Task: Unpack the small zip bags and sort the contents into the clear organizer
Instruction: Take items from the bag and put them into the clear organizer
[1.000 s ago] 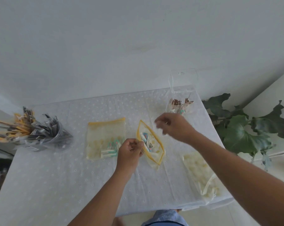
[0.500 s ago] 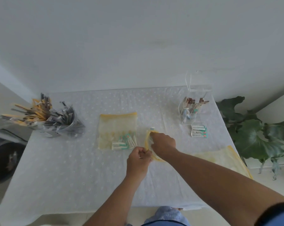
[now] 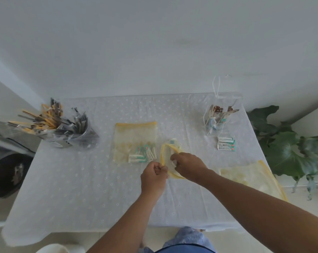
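Pinching the yellow-edged clear zip bag (image 3: pixel 170 161) at frame centre, your left hand (image 3: pixel 153 177) holds its rim while your right hand (image 3: pixel 188 166) grasps something white inside. Pulling quickly could scatter packets across the white surface (image 3: pixel 81 189), short of the clear organizer (image 3: pixel 217 121) upper right.

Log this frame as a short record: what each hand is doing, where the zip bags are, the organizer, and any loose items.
left hand: pinching the rim of the open zip bag
right hand: fingers reaching inside that bag
flat bag: left of the hands, packets inside
third bag: at the table's right edge
organizer: far right, partly filled
loose packets: on the table beside the organizer
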{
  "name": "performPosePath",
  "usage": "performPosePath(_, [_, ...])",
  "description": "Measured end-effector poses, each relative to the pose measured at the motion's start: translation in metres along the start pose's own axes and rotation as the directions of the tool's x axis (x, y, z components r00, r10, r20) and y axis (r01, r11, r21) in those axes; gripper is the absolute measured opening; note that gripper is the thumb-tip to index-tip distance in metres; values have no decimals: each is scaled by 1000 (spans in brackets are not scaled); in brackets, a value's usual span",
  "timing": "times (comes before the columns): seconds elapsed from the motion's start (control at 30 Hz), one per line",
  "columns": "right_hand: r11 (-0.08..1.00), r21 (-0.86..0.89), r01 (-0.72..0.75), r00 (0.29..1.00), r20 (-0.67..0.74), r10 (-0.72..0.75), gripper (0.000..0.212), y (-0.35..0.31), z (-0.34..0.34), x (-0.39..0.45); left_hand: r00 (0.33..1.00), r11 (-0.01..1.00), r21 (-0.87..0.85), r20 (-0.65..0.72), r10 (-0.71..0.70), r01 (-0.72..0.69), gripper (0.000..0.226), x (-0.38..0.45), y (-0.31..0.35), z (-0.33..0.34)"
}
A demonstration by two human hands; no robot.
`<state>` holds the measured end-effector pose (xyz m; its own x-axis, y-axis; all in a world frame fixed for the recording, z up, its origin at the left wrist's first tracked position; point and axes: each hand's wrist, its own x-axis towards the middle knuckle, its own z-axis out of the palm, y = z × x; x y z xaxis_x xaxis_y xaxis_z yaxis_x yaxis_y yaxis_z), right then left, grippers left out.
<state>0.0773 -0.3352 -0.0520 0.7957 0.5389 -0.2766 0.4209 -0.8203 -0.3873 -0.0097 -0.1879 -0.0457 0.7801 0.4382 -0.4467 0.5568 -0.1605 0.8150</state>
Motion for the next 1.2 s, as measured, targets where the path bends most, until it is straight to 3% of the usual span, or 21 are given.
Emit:
performPosePath(0.2, [997,71,-10,968,-251,27,19,25,-27,-38,999,999,-1,-12,43,-43,13,-2,6,8])
performPosePath(0.33, [993,97,-67,952,-291,93,16,39,-37,-55,998,998,17,-29,63,-63,11,-6,12,12])
performPosePath(0.47, [923,367,-118,921,-308,240,9,53,-47,-60,996,996,29,-19,84,-83,12,-9,15,17])
performPosePath(0.63, [690,693,-211,904,-130,407,7,60,-69,-57,996,996,19,-6,91,-91,11,-14,21,23])
performPosePath(0.83, [660,686,-305,921,37,387,19,72,-97,-49,997,997,-14,-9,80,-80,11,-17,21,23])
performPosePath(1.03, [419,839,-347,908,189,374,19,97,-131,-37,998,997,-55,-14,58,-58,11,-17,22,17])
performPosePath(1.2, [312,898,-311,853,118,509,21,127,-160,-13,999,996,-72,-12,43,-44,10,-15,20,15])
